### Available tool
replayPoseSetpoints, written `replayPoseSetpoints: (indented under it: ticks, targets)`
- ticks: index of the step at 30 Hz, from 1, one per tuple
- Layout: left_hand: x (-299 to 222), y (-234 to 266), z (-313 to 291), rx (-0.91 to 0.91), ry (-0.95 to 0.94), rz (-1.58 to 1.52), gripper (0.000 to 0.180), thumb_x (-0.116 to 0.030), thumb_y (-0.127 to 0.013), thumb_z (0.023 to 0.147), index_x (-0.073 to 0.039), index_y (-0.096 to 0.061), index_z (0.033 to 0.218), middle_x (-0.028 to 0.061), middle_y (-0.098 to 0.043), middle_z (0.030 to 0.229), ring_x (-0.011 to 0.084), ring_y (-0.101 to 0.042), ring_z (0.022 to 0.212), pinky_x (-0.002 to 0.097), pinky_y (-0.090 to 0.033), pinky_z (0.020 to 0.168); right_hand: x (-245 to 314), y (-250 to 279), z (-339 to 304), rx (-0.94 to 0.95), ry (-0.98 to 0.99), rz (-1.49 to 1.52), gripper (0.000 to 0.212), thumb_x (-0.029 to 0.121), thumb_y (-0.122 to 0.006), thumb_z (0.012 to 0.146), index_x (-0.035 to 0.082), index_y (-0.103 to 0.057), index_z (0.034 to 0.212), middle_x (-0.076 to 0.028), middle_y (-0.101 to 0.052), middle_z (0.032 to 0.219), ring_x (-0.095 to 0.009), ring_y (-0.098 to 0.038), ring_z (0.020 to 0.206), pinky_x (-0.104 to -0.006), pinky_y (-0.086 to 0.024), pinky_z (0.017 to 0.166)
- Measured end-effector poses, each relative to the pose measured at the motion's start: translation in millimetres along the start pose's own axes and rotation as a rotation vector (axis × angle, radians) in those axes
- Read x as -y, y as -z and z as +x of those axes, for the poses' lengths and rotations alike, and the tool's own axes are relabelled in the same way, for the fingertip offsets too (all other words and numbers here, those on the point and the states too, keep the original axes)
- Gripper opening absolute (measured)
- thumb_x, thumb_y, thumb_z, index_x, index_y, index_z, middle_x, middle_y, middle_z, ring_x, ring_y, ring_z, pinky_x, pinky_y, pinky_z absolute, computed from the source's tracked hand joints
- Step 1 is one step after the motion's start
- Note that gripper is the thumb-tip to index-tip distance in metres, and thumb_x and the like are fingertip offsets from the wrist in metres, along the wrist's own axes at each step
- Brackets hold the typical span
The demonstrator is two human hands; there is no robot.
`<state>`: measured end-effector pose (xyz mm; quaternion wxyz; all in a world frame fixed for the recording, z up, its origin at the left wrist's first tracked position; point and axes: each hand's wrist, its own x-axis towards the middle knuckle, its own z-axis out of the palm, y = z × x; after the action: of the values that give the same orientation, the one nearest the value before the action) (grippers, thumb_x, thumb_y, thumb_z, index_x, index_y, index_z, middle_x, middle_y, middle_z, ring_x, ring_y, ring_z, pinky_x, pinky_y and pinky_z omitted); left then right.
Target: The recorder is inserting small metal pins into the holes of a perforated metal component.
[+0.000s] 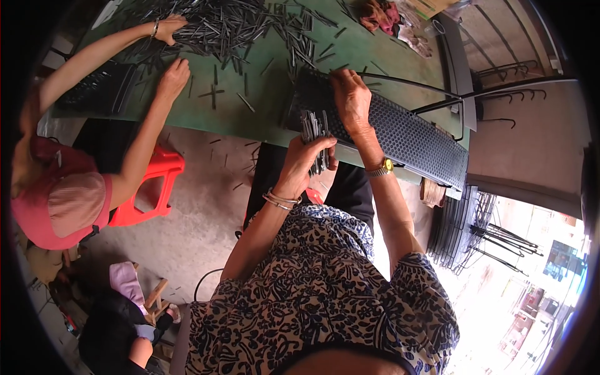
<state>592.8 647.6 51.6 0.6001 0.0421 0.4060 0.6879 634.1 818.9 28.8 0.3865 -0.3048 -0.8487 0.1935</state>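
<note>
My left hand [305, 161] is closed round a bundle of thin dark metal-looking strips [316, 125], held upright in front of my waist at the table's near edge. Beside it, my right hand [351, 100] rests over a long dark perforated panel [415, 136]. Its fingers are bent and pressed together near the panel's far edge; whether they pinch a small piece there cannot be made out. The panel lies slantwise across the green table [400, 72], its right end reaching past the table's corner. A large heap of similar loose strips [219, 28] covers the far part of the tabletop.
At the left, a co-worker's hands [174, 78] are by the heap, near another dark panel [94, 90]. A red stool [164, 178] stands below. Long black rods [500, 90] jut in from the right. Crumpled cloths [384, 17] lie at the back. Another person sits low at lower left.
</note>
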Motion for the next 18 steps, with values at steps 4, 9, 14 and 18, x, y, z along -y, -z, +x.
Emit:
replayPoseSetpoints:
  ticks: [4,9,14,18]
  targets:
    - [0.3,-2.8,0.4,0.055,-0.035,0.086,0.013,-0.01,-0.064,0.082,0.001,-0.062,0.076,0.0045,-0.057,0.063,0.0136,-0.054,0.051,0.0276,-0.043,0.049,0.7,7.8,-3.6,-0.005,0.082,-0.258,0.013,0.014,-0.064,0.084,0.006,-0.065,0.094,-0.014,-0.063,0.089,-0.031,-0.061,0.074,-0.0347,-0.049,0.067]
    - [3.3,4.5,3.2,0.055,-0.011,0.131,0.013,-0.01,-0.065,0.082,0.001,-0.063,0.075,0.0038,-0.057,0.062,0.0114,-0.052,0.053,0.0261,-0.041,0.048,24.4,58.7,-10.7,0.506,-0.415,0.399,0.021,0.019,-0.066,0.087,0.0,-0.064,0.094,-0.001,-0.055,0.075,-0.008,-0.047,0.069,-0.0268,-0.04,0.059]
    - [3.5,-3.4,5.8,0.077,-0.039,0.17,0.012,-0.01,-0.065,0.081,0.002,-0.064,0.079,0.0034,-0.058,0.064,0.0109,-0.053,0.054,0.0251,-0.041,0.048,27.5,77.2,-13.2,0.656,-0.472,0.497,0.018,0.016,-0.06,0.089,0.0,-0.062,0.095,0.0,-0.058,0.073,-0.009,-0.051,0.064,-0.0253,-0.042,0.057]
    - [-1.5,-2.5,9.6,0.049,-0.023,0.159,0.011,-0.007,-0.067,0.08,0.003,-0.064,0.083,0.003,-0.058,0.065,0.0107,-0.054,0.055,0.0249,-0.041,0.047,20.3,70.0,-8.5,0.39,-0.501,0.482,0.015,0.014,-0.059,0.088,0.0,-0.061,0.093,-0.004,-0.062,0.074,-0.013,-0.057,0.064,-0.0271,-0.046,0.058]
